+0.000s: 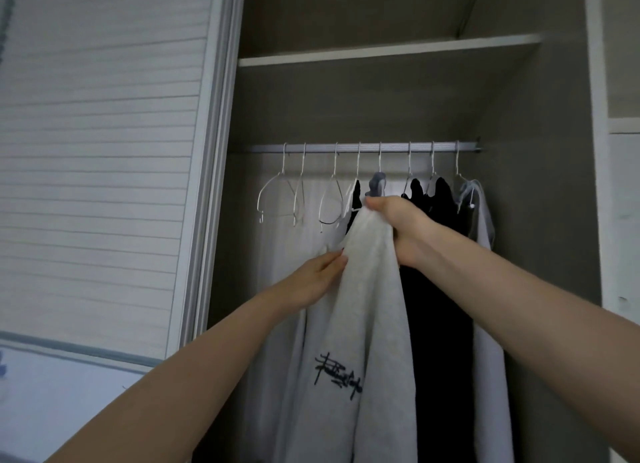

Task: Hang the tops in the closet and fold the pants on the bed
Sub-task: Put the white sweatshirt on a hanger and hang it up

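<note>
A light grey top with a black scribbled print hangs down in front of the open closet. My right hand grips its upper end, raised just below the metal rail. Lower on the left edge of the same top, my left hand pinches the cloth. On the rail's left part hang three bare white wire hangers. Dark tops and another pale grey top hang on the right part. The hanger behind my right hand is mostly hidden.
A white shelf runs above the rail. The slatted sliding door stands at the left and the closet's white side panel at the right. The bed is out of view.
</note>
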{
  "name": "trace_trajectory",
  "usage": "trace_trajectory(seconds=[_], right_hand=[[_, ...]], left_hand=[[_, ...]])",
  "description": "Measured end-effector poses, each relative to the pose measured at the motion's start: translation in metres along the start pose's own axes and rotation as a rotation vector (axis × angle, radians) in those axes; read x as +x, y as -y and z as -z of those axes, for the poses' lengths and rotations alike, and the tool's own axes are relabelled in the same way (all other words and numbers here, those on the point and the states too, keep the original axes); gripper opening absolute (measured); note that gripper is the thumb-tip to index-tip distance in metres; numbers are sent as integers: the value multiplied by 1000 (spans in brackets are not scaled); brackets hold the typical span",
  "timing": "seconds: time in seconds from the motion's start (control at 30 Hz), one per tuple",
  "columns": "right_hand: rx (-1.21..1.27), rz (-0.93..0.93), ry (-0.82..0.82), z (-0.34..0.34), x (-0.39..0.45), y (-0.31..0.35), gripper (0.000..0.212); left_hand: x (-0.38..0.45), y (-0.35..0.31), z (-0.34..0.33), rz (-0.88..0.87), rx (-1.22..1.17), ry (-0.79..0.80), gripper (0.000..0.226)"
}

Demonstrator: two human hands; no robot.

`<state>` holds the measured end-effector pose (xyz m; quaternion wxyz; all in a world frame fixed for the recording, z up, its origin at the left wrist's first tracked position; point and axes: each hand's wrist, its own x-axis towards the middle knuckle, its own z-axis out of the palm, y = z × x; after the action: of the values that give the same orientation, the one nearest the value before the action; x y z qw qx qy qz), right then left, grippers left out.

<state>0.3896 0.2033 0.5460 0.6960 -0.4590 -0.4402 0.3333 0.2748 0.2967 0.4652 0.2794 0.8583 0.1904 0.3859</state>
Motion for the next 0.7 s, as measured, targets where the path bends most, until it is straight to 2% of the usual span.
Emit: trace_trajectory(seconds=[0.07,0.17,0.27,0.5,0.57,0.6,0.67,0.7], right_hand=[[-23,42,-3,-7,15,4,49],[-92,87,-47,-16,39,8,37],[-136,117,-72,-27,62,14,21],[-261,259,-216,-43,127,30,20],[-304,277,-246,-44,148,33,36],[-316,291,-254,-44,160,33,41],[-310,322,-271,-46,184,33,45],[-305,330,-276,-49,194,33,45]], left_hand=[[7,-1,-3,-3,-123,4,49],[19,-2,-1,27,-291,9,52],[36,3,5,39,-306,-1,61],[71,15,10,-30,-407,16,67],[82,26,9,-79,-343,2,71],[90,32,8,-120,-285,-11,81],[103,43,7,-167,-144,-60,96],[111,48,8,-163,-83,-107,97]])
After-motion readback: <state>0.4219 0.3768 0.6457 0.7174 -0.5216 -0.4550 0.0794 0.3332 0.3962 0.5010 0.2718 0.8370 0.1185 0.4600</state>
